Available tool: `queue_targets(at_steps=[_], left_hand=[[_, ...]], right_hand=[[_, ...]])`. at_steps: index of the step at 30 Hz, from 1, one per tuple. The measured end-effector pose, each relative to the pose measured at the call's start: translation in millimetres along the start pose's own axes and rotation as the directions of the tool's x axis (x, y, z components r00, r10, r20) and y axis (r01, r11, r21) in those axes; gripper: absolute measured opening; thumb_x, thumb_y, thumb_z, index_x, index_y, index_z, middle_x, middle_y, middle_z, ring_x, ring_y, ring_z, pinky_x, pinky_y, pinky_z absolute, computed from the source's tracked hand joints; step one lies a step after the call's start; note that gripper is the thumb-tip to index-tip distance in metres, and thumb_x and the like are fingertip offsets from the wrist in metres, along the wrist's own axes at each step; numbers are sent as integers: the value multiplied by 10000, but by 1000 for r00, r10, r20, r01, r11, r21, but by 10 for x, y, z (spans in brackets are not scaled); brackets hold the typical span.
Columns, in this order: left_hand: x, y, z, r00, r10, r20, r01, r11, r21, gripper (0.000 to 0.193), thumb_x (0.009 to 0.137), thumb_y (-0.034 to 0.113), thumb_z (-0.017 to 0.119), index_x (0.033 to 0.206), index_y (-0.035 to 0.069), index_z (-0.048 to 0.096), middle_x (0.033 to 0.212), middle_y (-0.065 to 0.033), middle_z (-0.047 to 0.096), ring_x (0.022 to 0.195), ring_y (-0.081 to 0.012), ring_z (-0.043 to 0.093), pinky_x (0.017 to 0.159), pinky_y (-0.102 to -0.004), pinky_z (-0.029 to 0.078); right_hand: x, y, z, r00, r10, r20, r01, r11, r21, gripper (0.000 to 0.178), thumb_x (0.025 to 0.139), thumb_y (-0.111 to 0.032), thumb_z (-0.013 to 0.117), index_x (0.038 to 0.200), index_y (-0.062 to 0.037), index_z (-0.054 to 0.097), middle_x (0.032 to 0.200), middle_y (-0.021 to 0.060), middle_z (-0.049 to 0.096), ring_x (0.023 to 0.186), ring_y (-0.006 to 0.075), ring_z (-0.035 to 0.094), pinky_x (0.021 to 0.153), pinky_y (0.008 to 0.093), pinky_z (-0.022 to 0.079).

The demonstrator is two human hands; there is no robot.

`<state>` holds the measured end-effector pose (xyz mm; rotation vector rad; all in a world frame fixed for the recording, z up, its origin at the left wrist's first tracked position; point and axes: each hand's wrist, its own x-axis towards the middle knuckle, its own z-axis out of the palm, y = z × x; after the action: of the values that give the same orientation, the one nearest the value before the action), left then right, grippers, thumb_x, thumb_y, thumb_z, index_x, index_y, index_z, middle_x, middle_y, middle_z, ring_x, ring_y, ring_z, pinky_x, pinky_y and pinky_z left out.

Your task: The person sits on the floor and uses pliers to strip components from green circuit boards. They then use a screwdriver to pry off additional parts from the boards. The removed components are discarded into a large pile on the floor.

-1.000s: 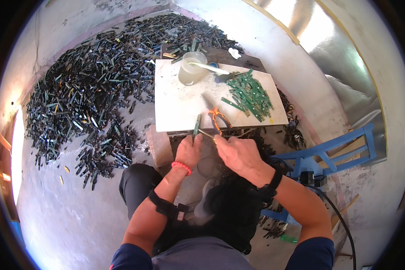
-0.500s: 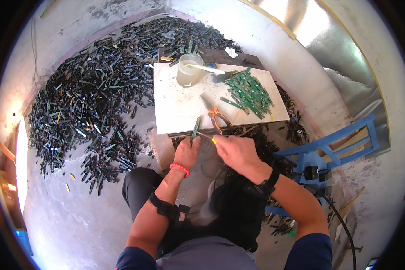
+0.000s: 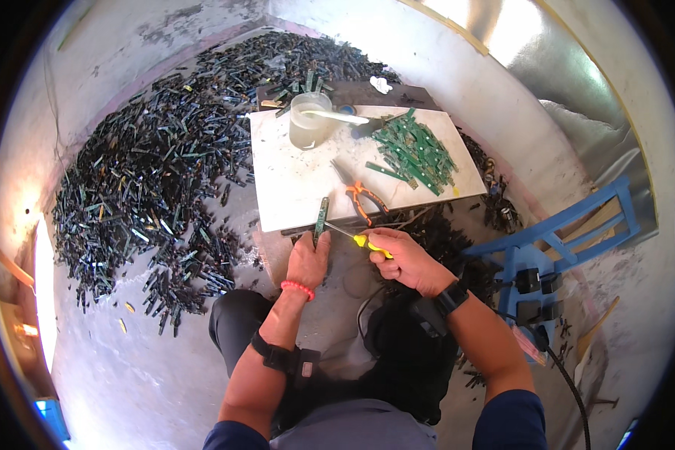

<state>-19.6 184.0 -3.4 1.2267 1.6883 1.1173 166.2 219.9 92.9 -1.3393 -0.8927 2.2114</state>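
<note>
In my left hand [image 3: 308, 260] is a narrow green circuit board strip [image 3: 322, 216], pinched at its lower end and pointing up at the table's front edge. My right hand [image 3: 406, 261] grips a screwdriver [image 3: 362, 241] with a yellow handle. Its thin metal shaft reaches left, and the tip meets or lies right beside the strip; I cannot tell which. Just beyond, pliers with orange and black handles [image 3: 360, 196] lie on the white tabletop [image 3: 292, 187]. A heap of green board strips [image 3: 416, 154] lies to the right of the pliers.
A cloudy plastic jug [image 3: 307, 133] with a pale-handled brush [image 3: 337, 117] across it stands at the table's back left. A large pile of dark strips [image 3: 157, 165] covers the floor at left. A blue chair [image 3: 532, 240] with black boxes stands at right.
My right hand has turned and moved slightly right and down, showing more of the yellow screwdriver handle and shaft. The strip in my left hand has shifted slightly left.
</note>
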Motion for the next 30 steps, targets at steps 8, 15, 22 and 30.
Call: queue_targets(at_steps=[8,15,22,30], left_hand=[[-39,41,-13,998,48,-45,-44,995,86,380,900,305,518,786,-56,492,712,-321,541,702,-498,530,583,-507,415],[-43,58,3,997,51,-51,-46,994,101,368,911,297,502,777,-46,494,701,-309,544,687,-489,535,564,-506,407],[-38,44,-7,998,35,-54,-29,995,100,383,918,315,493,772,-39,495,692,-290,544,667,-474,539,560,-491,409],[-13,-62,-22,992,99,-82,-96,995,42,409,923,345,491,773,-36,495,640,-236,533,556,-383,533,523,-452,405]], right_hand=[[93,171,18,932,-361,-28,323,863,-389,225,872,-150,559,1059,-31,598,690,-14,522,526,39,425,448,188,330],[109,346,154,541,-816,202,433,64,-899,222,815,-128,600,1026,-62,615,850,130,633,734,294,618,620,329,494],[155,137,39,973,-228,-39,219,963,-158,195,897,-114,527,1066,-43,596,621,-38,433,497,13,328,411,155,208],[213,321,185,360,-857,369,463,-179,-868,203,788,-73,622,987,-33,631,634,51,558,540,216,569,474,308,446]])
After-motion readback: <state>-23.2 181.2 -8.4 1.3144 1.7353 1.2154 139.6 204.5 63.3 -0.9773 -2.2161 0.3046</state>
